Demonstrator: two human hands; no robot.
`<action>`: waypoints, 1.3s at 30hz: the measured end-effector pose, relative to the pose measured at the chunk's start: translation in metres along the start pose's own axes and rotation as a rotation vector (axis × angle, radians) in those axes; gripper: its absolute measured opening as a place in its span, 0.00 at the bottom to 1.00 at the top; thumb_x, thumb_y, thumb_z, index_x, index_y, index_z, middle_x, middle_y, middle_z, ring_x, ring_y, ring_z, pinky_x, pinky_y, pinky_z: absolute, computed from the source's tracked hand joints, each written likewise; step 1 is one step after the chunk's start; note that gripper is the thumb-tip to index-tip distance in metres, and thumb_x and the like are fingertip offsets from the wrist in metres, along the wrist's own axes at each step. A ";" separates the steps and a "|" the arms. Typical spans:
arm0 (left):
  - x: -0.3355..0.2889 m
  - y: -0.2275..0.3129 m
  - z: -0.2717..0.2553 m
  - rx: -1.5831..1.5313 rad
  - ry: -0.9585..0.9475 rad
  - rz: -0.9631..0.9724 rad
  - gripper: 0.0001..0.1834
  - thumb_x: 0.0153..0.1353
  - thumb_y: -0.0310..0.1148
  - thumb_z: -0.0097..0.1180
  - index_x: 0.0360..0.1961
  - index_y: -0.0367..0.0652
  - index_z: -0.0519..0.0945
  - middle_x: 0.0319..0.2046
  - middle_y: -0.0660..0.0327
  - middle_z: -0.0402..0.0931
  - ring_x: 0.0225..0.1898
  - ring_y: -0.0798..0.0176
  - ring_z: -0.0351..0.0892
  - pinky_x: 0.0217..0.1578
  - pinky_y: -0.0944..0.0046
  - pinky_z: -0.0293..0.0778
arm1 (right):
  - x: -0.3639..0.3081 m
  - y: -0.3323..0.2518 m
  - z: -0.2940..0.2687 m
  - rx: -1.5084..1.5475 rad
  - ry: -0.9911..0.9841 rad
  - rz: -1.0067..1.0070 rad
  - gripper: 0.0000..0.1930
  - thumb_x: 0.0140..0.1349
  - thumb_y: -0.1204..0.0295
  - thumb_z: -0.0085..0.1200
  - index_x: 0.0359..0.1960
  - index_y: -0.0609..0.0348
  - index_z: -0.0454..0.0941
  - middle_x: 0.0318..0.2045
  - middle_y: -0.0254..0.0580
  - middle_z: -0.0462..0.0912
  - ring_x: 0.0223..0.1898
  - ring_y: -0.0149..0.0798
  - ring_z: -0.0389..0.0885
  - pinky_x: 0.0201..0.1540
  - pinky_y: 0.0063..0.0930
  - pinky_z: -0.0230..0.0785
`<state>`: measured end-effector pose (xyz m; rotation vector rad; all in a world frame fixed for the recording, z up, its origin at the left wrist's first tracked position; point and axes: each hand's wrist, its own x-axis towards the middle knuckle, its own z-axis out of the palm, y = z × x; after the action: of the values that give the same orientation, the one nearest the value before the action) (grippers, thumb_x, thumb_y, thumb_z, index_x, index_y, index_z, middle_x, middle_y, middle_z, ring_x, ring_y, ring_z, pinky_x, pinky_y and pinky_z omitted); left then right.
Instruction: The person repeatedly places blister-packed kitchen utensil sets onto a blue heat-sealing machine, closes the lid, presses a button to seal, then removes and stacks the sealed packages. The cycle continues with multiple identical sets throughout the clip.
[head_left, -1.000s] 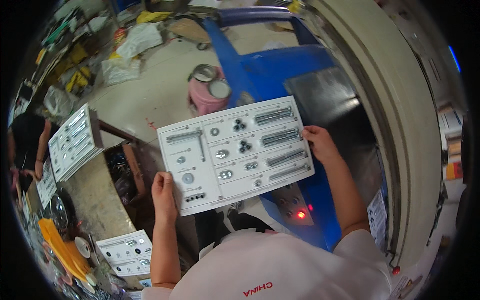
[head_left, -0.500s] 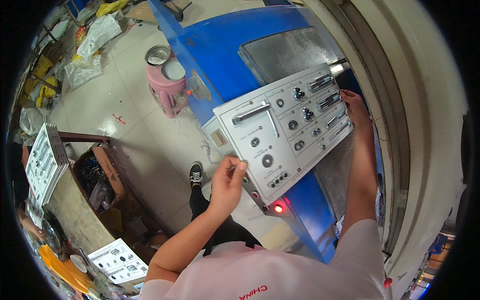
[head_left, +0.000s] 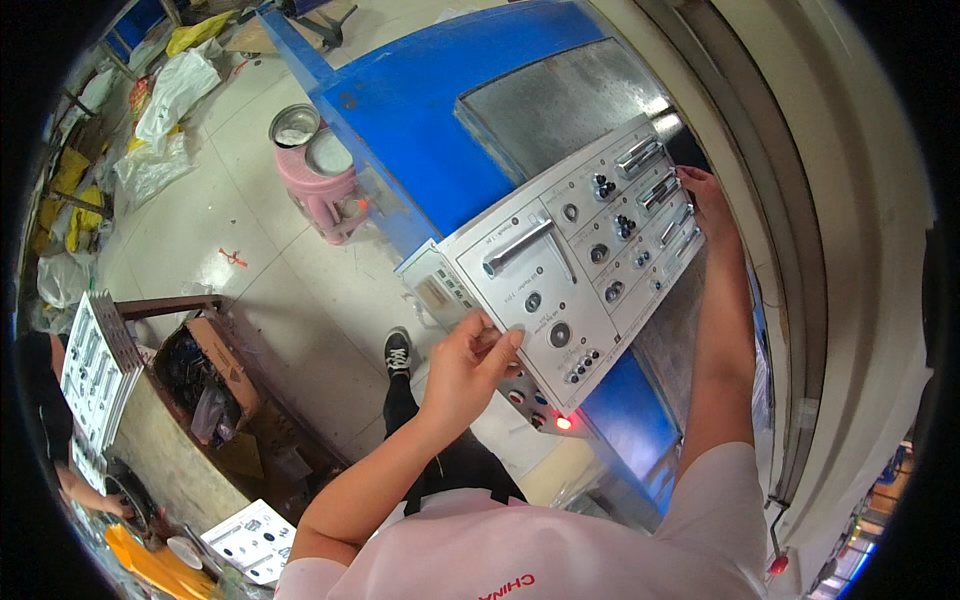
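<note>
Between my two hands a white rectangular hardware card [head_left: 590,268] is held tilted over a blue machine. Metal bars, rings and small nut-like parts show on its face; whether they are mounted or printed I cannot tell. My left hand [head_left: 470,362] pinches the card's near left edge, thumb on top. At the far right edge my right hand [head_left: 708,205] grips it, its fingers partly hidden. Below the card lies the blue machine [head_left: 420,130] with a grey metal plate [head_left: 550,105]. A control panel with a lit red button [head_left: 564,422] sits beside the card's lower corner.
A pink stool [head_left: 318,190] carrying round tins stands left of the machine. On the left, a table [head_left: 185,455] holds stacked similar cards [head_left: 100,370]; a cardboard box [head_left: 222,365] is beside it. Another person's hand [head_left: 95,495] is at far left. Plastic bags [head_left: 180,95] litter the floor.
The card has shifted slightly right and down in view, with both hands still on it. The surroundings have shifted a little as the view moved. The other person's hand has moved.
</note>
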<state>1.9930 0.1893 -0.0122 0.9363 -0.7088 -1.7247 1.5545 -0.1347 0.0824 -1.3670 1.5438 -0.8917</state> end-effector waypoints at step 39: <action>0.010 0.005 -0.011 -0.077 -0.079 -0.268 0.22 0.73 0.38 0.60 0.60 0.39 0.69 0.49 0.57 0.80 0.49 0.62 0.84 0.45 0.61 0.83 | -0.022 -0.008 0.031 -0.574 0.545 -0.348 0.11 0.71 0.71 0.57 0.50 0.61 0.85 0.45 0.39 0.89 0.47 0.33 0.85 0.53 0.27 0.74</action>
<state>2.0031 0.1776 -0.0168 0.9464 -0.5833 -2.0193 1.5865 -0.1133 0.0811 -1.9546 2.1263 -1.1520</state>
